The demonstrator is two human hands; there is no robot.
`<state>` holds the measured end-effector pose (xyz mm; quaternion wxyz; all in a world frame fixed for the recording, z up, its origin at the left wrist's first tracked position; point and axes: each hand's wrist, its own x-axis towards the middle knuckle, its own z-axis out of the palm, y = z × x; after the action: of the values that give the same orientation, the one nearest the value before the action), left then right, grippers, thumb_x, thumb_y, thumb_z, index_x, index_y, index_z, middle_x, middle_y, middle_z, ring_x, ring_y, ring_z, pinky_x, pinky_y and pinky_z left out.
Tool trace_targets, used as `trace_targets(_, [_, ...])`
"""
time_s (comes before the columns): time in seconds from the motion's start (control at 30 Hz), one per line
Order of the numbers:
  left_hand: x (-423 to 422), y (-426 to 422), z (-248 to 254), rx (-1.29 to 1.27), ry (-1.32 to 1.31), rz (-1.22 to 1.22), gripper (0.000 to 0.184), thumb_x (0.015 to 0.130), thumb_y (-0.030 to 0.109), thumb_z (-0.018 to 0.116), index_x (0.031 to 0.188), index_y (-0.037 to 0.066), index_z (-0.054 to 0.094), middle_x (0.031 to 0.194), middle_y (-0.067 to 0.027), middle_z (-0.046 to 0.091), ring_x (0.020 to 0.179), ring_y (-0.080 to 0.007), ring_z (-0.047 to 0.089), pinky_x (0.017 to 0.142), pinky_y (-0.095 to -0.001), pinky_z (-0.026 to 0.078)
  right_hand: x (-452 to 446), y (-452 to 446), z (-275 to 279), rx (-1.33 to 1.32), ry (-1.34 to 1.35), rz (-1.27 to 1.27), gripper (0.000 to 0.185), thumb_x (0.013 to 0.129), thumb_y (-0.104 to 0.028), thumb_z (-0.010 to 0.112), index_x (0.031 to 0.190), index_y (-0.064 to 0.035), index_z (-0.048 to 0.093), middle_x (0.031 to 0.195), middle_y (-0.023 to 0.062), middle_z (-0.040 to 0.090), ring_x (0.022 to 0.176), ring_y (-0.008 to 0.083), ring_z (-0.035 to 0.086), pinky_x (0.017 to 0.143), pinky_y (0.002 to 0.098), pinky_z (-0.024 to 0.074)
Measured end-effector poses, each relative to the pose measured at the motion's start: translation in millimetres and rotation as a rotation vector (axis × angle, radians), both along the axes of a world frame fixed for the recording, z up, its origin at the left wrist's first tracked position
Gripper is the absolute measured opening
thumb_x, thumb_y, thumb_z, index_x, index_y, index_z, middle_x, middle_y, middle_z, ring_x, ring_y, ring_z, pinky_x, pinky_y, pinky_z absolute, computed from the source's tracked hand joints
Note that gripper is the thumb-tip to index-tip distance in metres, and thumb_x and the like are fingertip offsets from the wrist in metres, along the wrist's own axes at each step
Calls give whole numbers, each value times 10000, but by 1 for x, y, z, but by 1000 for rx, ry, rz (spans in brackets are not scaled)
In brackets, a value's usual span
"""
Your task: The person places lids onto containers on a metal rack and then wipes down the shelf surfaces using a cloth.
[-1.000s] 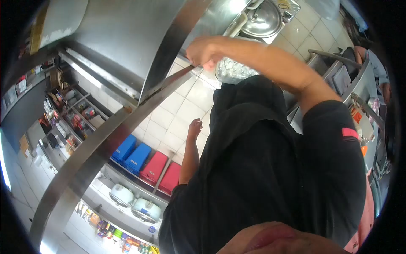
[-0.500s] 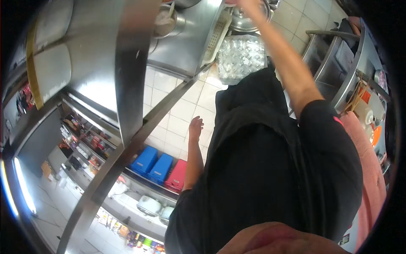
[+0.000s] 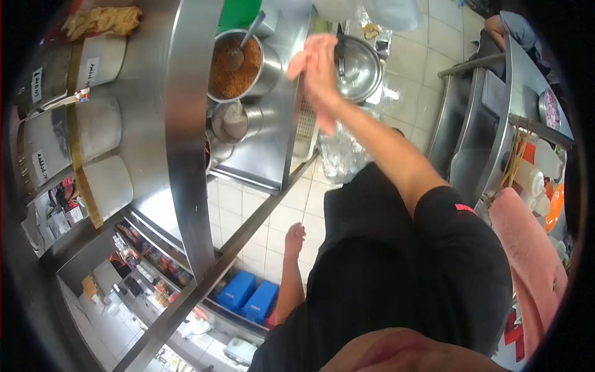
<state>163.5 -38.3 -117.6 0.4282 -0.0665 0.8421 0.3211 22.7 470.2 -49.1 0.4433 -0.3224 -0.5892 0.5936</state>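
Note:
My right hand (image 3: pixel 319 65) reaches out over the edge of the steel counter (image 3: pixel 273 149), blurred, its fingers stretched out and nothing visible in them. Close beside it lies a round steel lid with a bar handle (image 3: pixel 359 68). Left of the hand, a steel pot (image 3: pixel 266 71) holds reddish-brown crumbly food with a ladle (image 3: pixel 238 56) in it. Below the hand are a cream slotted basket (image 3: pixel 304 133) and a clear plastic pack (image 3: pixel 341 155), partly behind my forearm. My left hand (image 3: pixel 295 240) hangs low at my side over the tiled floor, fingers loosely bent and apart, holding nothing.
A steel shelf post (image 3: pixel 186 124) stands at left, with labelled white containers (image 3: pixel 96 127) beyond it. Smaller steel pots (image 3: pixel 238 124) sit on the counter. Blue boxes (image 3: pixel 257 301) are low down. At right are a steel counter (image 3: pixel 520 80) and a pink towel (image 3: pixel 527 242).
My right hand has come from the top edge near the lid down and left towards the pots. The view has shifted, showing more of the pots and shelf. My left hand still hangs low.

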Motion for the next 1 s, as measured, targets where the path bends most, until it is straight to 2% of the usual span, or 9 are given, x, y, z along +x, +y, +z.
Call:
trace_targets(0.07, [9, -3, -6, -46, -29, -66, 385, 934, 261, 554, 1217, 2, 581, 850, -57, 635, 726, -123, 588, 632, -265, 485, -49, 73, -42, 337, -157, -173, 265, 896, -62, 412, 1145, -9, 484, 1074, 189, 569, 1030, 366, 535, 898, 430, 446])
trace_targets(0.13, [19, 3, -2, -68, -66, -29, 384, 929, 252, 552, 1217, 0, 581, 835, -56, 628, 719, -123, 584, 632, -269, 485, -80, 124, -80, -8, 182, -20, 280, 858, -87, 420, 1079, -5, 571, 982, 180, 646, 896, 330, 623, 829, 390, 483])
trace_targets(0.23, [33, 0, 4, -86, -68, -25, 388, 913, 241, 553, 1216, -1, 581, 840, -60, 631, 724, -123, 589, 633, -269, 488, -65, 129, -31, 209, -132, -157, 290, 893, -60, 404, 1131, 32, 542, 1008, 146, 675, 932, 253, 650, 825, 350, 499])
trace_targets(0.37, [42, -33, -26, -36, -42, -99, 411, 878, 242, 566, 1218, 11, 588, 846, -72, 640, 728, -120, 593, 634, -268, 493, -49, 13, -71, -355, 490, -14, 251, 998, -125, 463, 1185, 42, 483, 1191, 131, 595, 1072, 190, 578, 981, 319, 427])
trace_targets(0.4, [41, -38, -31, -21, -34, -157, 411, 876, 247, 568, 1214, 13, 593, 847, -80, 646, 734, -125, 602, 634, -268, 495, -19, -18, -41, -299, 60, 28, 256, 981, -69, 469, 1214, 31, 432, 1154, 154, 584, 1083, 220, 572, 991, 338, 428])
trace_targets(0.73, [-6, 18, -7, -36, -87, 117, 402, 897, 243, 584, 1229, 16, 587, 944, -87, 662, 809, -147, 637, 666, -283, 512, -58, 116, -11, -277, -11, 23, 149, 935, -101, 493, 1058, -28, 538, 943, 59, 595, 840, 120, 551, 740, 249, 445])
trace_targets(0.83, [-6, 16, -14, -44, -80, 95, 393, 893, 236, 581, 1214, 10, 593, 922, -90, 666, 796, -147, 643, 657, -285, 519, -22, 113, 4, 973, -390, -43, 148, 902, -102, 533, 1023, -20, 552, 900, 64, 613, 800, 162, 556, 714, 277, 458])
trace_targets(0.93, [5, 6, -27, -10, -109, 93, 381, 880, 223, 570, 1192, 6, 607, 850, -87, 665, 755, -150, 641, 627, -286, 517, -42, 84, 37, -46, -123, 140, 198, 857, -72, 548, 1046, -17, 569, 994, 114, 623, 887, 233, 585, 789, 333, 470])
trace_targets(1.0, [7, -9, -36, -53, -139, 30, 380, 879, 218, 564, 1191, 5, 607, 832, -89, 662, 745, -149, 637, 618, -284, 512, -65, 90, 53, 310, -258, 100, 270, 830, -75, 570, 1094, -19, 561, 1096, 144, 586, 1003, 277, 553, 866, 368, 450])
